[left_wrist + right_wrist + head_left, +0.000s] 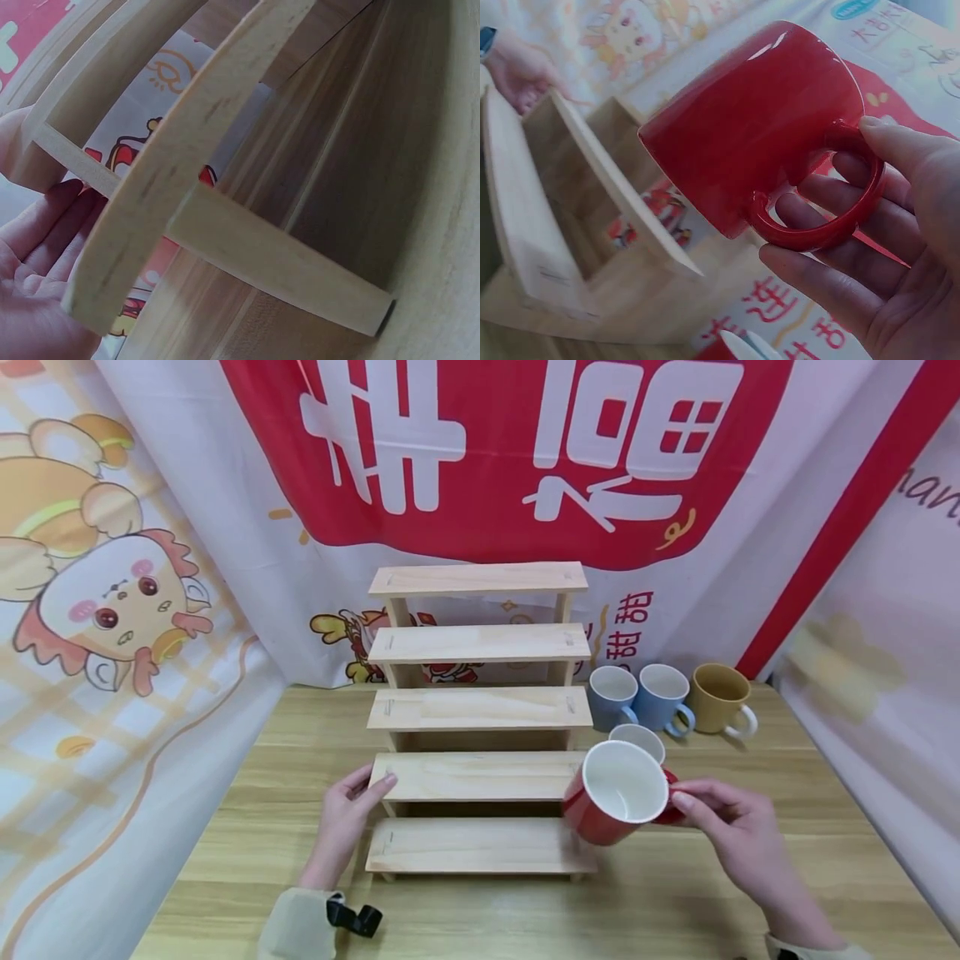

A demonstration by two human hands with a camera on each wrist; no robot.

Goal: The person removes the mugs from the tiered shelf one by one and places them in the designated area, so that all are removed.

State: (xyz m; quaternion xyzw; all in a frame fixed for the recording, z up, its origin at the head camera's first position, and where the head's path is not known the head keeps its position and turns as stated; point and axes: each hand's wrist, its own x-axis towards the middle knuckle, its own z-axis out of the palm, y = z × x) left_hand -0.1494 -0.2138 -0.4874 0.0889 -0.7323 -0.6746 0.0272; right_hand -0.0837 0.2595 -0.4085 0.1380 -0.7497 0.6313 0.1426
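My right hand point(738, 835) holds a red mug point(600, 814) with a white inside by its handle, above the right end of the stepped wooden rack's lower boards. In the right wrist view, the fingers pass through the red handle point(817, 232) and the thumb lies on top of it. On the other side, my left hand point(348, 810) grips the left end of the rack's second board from the bottom point(480, 777), thumb on top. The left wrist view shows fingers point(60, 217) under that board's end.
Behind the held mug stands another cup point(637, 742), partly hidden. Two blue mugs point(613, 697) and a brown mug point(716, 697) with a white handle stand at the table's back right. A printed cloth point(247, 543) hangs behind the wooden table point(255, 827).
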